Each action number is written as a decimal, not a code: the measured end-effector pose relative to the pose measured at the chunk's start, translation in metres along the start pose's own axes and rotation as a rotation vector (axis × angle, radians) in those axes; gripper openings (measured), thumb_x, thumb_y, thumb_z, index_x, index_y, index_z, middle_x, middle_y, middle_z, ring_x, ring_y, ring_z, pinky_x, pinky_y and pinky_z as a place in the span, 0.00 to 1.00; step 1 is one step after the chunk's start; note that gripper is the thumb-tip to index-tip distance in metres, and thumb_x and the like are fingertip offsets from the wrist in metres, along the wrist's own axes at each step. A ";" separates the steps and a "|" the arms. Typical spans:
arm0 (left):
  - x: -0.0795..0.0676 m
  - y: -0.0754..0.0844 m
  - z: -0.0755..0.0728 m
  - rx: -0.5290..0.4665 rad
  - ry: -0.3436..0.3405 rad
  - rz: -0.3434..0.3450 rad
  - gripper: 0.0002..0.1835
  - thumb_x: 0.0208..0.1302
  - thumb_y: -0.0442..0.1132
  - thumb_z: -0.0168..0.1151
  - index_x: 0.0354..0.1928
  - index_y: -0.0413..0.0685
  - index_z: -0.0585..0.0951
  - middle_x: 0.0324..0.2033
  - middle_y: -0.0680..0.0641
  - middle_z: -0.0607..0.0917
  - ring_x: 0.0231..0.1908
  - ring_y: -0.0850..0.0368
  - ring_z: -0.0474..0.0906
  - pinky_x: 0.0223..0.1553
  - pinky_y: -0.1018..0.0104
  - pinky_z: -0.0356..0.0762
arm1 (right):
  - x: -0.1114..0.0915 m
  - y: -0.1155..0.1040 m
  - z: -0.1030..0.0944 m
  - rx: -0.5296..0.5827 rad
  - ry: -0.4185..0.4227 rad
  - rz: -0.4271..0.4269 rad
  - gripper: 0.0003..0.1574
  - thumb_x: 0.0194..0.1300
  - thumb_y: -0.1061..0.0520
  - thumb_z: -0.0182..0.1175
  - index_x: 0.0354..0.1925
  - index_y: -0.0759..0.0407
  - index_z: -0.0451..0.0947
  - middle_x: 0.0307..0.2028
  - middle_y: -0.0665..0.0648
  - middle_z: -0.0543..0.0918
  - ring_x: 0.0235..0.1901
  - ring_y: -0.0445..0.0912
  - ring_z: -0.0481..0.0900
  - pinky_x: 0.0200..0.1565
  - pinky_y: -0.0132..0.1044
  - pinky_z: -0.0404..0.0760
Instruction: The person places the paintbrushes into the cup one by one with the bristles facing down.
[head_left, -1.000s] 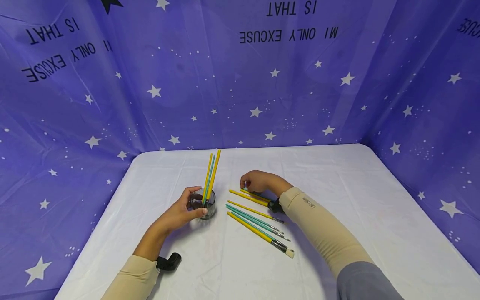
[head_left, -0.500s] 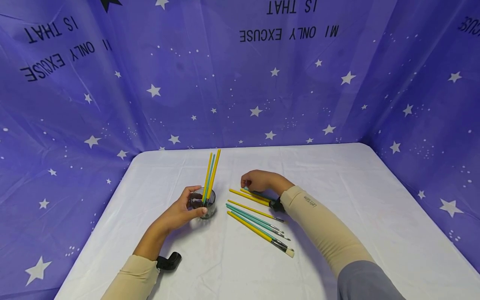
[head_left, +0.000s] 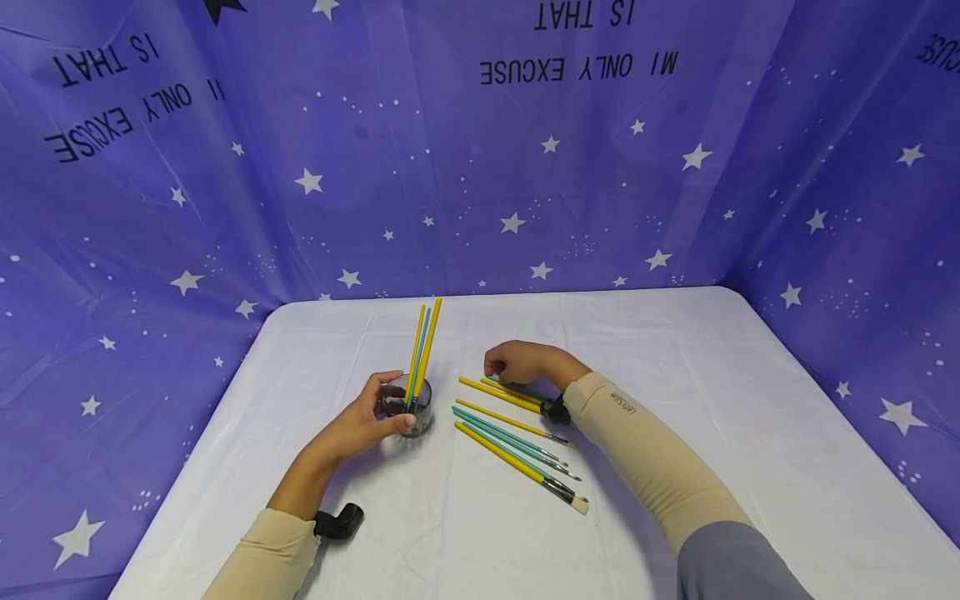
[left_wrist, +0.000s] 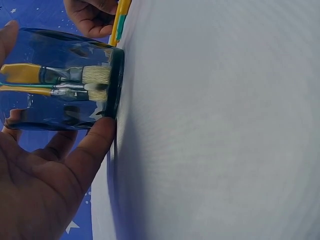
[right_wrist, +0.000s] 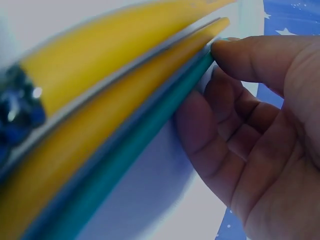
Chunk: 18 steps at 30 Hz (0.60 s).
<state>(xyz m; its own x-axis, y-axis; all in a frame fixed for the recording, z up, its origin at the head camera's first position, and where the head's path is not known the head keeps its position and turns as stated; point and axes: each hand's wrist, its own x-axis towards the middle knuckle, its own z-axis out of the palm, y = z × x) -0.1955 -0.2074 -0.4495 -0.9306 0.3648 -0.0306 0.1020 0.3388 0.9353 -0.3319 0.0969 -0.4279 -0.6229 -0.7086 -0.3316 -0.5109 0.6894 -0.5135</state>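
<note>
My left hand [head_left: 363, 425] holds a clear drinking glass [head_left: 423, 422], thumb on the near side and fingers round the far side. Inside it a thick yellow paintbrush [head_left: 430, 343], a thin yellow one and a teal one stand bristles down, leaning slightly right. On the right, my right hand [head_left: 517, 362] pinches the handle end of a teal paintbrush [right_wrist: 142, 140] between thumb and forefinger. That brush lies alongside a yellow brush [right_wrist: 120, 120] and a thicker yellow one [right_wrist: 115, 40]; in the head view their bristle ends are hidden behind the wrist.
Nearer the front lie several more paintbrushes, among them a thin yellow one [head_left: 498, 418], teal ones [head_left: 510, 436] and a thick yellow one [head_left: 498, 455] with pale bristles. They sit on a white-covered table [head_left: 675, 350], with a purple star-printed curtain [head_left: 465, 183] behind.
My right hand has shifted very slightly to the right along the brushes. The left hand, the glass and the other brushes stay where they were.
</note>
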 end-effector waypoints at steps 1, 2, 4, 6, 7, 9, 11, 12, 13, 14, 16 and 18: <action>0.000 0.000 0.000 -0.002 -0.003 0.004 0.43 0.64 0.40 0.69 0.73 0.44 0.53 0.59 0.36 0.76 0.60 0.41 0.72 0.62 0.43 0.60 | -0.001 0.000 -0.001 0.009 0.001 0.000 0.12 0.65 0.68 0.59 0.44 0.56 0.78 0.34 0.51 0.76 0.35 0.44 0.71 0.41 0.37 0.71; 0.001 0.000 0.000 -0.002 -0.004 0.007 0.43 0.64 0.40 0.69 0.73 0.44 0.53 0.59 0.36 0.76 0.60 0.41 0.72 0.62 0.42 0.59 | -0.001 0.000 -0.001 0.025 0.001 0.002 0.12 0.64 0.68 0.59 0.44 0.56 0.78 0.35 0.51 0.76 0.35 0.45 0.71 0.41 0.37 0.72; 0.001 0.001 0.000 -0.002 -0.004 0.010 0.43 0.64 0.40 0.69 0.73 0.44 0.53 0.59 0.36 0.76 0.60 0.41 0.72 0.62 0.42 0.59 | -0.003 -0.001 -0.004 0.054 0.007 0.004 0.11 0.63 0.68 0.60 0.44 0.57 0.78 0.36 0.52 0.77 0.36 0.45 0.72 0.41 0.37 0.72; 0.001 0.001 0.000 0.004 -0.002 0.008 0.43 0.64 0.40 0.69 0.73 0.44 0.53 0.58 0.36 0.76 0.59 0.41 0.73 0.62 0.42 0.59 | -0.006 -0.002 -0.007 0.079 0.015 0.008 0.11 0.63 0.68 0.60 0.44 0.57 0.78 0.37 0.52 0.77 0.36 0.46 0.72 0.41 0.37 0.73; 0.001 0.001 0.000 0.006 0.000 0.006 0.43 0.64 0.40 0.69 0.73 0.44 0.53 0.58 0.36 0.76 0.59 0.41 0.73 0.62 0.43 0.59 | -0.007 -0.002 -0.009 0.095 0.020 0.009 0.11 0.64 0.68 0.59 0.44 0.58 0.78 0.38 0.53 0.77 0.36 0.46 0.72 0.40 0.37 0.74; 0.001 0.001 0.000 0.009 0.000 0.005 0.43 0.64 0.40 0.69 0.73 0.44 0.53 0.58 0.36 0.76 0.59 0.42 0.73 0.62 0.43 0.60 | -0.009 -0.002 -0.012 0.130 0.029 0.009 0.11 0.64 0.68 0.58 0.44 0.59 0.77 0.39 0.54 0.77 0.35 0.46 0.73 0.37 0.37 0.75; 0.001 0.002 0.000 0.008 -0.003 0.007 0.43 0.64 0.40 0.69 0.73 0.44 0.53 0.59 0.36 0.75 0.59 0.42 0.73 0.62 0.43 0.59 | -0.011 -0.002 -0.016 0.175 0.031 0.007 0.10 0.66 0.69 0.56 0.45 0.61 0.76 0.40 0.55 0.76 0.32 0.47 0.73 0.34 0.38 0.76; 0.001 0.002 0.000 0.007 -0.005 0.008 0.43 0.64 0.40 0.69 0.73 0.43 0.53 0.59 0.36 0.75 0.59 0.41 0.73 0.62 0.43 0.59 | -0.012 -0.003 -0.017 0.193 0.031 0.005 0.10 0.66 0.69 0.56 0.46 0.62 0.76 0.41 0.56 0.76 0.32 0.47 0.73 0.32 0.38 0.76; 0.000 0.002 0.000 0.007 -0.005 0.008 0.44 0.64 0.40 0.69 0.73 0.43 0.53 0.59 0.36 0.75 0.59 0.41 0.73 0.62 0.43 0.59 | -0.013 -0.003 -0.019 0.211 0.032 0.004 0.10 0.67 0.68 0.56 0.46 0.62 0.76 0.41 0.56 0.76 0.31 0.48 0.73 0.31 0.38 0.76; 0.000 0.002 0.000 0.005 -0.007 0.010 0.44 0.64 0.40 0.69 0.73 0.43 0.52 0.59 0.36 0.75 0.59 0.41 0.73 0.62 0.43 0.59 | -0.014 -0.004 -0.021 0.224 0.034 0.000 0.10 0.67 0.68 0.56 0.47 0.63 0.76 0.41 0.56 0.76 0.31 0.48 0.73 0.31 0.38 0.76; 0.000 0.001 0.000 0.003 -0.005 0.007 0.44 0.64 0.40 0.69 0.73 0.43 0.52 0.58 0.36 0.76 0.59 0.41 0.73 0.62 0.43 0.60 | -0.016 -0.006 -0.024 0.235 0.039 -0.008 0.11 0.68 0.67 0.55 0.48 0.65 0.75 0.41 0.57 0.76 0.31 0.48 0.73 0.31 0.39 0.77; 0.000 0.000 0.000 0.006 -0.003 0.003 0.44 0.64 0.41 0.69 0.73 0.44 0.53 0.58 0.36 0.76 0.59 0.42 0.73 0.61 0.44 0.60 | -0.019 -0.009 -0.028 0.236 0.050 -0.014 0.11 0.69 0.67 0.54 0.50 0.65 0.75 0.42 0.56 0.76 0.33 0.48 0.74 0.33 0.41 0.79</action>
<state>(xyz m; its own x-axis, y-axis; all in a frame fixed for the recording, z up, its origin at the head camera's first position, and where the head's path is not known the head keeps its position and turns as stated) -0.1958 -0.2076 -0.4490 -0.9294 0.3681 -0.0288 0.1067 0.3425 0.9334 -0.3320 0.1082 -0.3952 -0.6480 -0.7057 -0.2866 -0.3708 0.6210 -0.6906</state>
